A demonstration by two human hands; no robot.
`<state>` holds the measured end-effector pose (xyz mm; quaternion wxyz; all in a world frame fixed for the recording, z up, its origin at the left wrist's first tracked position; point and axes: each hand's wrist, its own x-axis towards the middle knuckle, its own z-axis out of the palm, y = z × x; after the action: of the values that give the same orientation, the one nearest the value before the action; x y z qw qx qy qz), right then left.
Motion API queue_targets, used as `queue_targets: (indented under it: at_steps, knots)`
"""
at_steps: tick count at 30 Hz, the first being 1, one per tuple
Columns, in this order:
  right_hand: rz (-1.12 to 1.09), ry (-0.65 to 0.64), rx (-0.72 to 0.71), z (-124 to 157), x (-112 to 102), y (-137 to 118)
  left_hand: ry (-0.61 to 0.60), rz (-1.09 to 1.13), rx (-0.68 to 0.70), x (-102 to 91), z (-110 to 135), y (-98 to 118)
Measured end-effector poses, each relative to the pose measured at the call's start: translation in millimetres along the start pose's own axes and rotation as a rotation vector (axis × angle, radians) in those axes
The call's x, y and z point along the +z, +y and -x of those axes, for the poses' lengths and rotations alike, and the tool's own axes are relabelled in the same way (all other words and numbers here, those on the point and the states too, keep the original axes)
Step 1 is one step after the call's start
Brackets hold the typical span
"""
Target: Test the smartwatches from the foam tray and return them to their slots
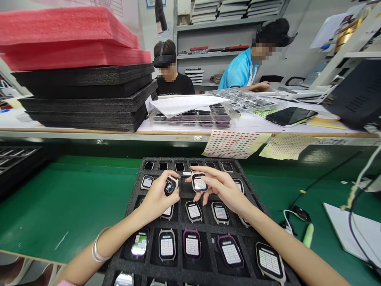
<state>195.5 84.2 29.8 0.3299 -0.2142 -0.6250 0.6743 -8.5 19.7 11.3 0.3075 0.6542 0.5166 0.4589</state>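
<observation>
Between the thumb and fingers of my left hand [159, 198] is a smartwatch without a strap [170, 185], its dark screen lit with a small blue-white figure. My right hand [222, 184] grips another strapless smartwatch [199, 182], whose screen carries a white grid. Both hands are over a black foam tray [205, 226] with square compartments. Watches lie face up in many of these, such as a purple-framed watch [192, 243] and a silver-framed watch [167, 244] near the front. The back row holds watches with dark screens. My forearms cover some compartments.
A green mat [74, 198] covers the bench. On the raised shelf stand stacked black foam trays [89, 97] under red foam sheets [68, 39], clear plastic trays [193, 117] and a phone [291, 116]. Cables [324, 171] run at right. Two people [238, 71] sit opposite.
</observation>
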Motion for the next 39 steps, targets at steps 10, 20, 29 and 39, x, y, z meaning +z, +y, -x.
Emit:
queue_targets:
  at_steps: [10,20,29,39]
  knots:
    - [0.014,0.008,0.006,0,1,-1,0.0,-0.009,0.002,0.1,-1,0]
    - [0.017,0.026,0.01,0,0,1,-0.137,0.44,-0.2,5.2,-3,-3]
    - [0.03,0.068,0.011,-1,-1,2,-0.143,0.701,-0.23,3.0,-3,8]
    - [0.038,0.073,0.023,-1,-2,2,-0.194,0.696,-0.212,2.1,-2,7]
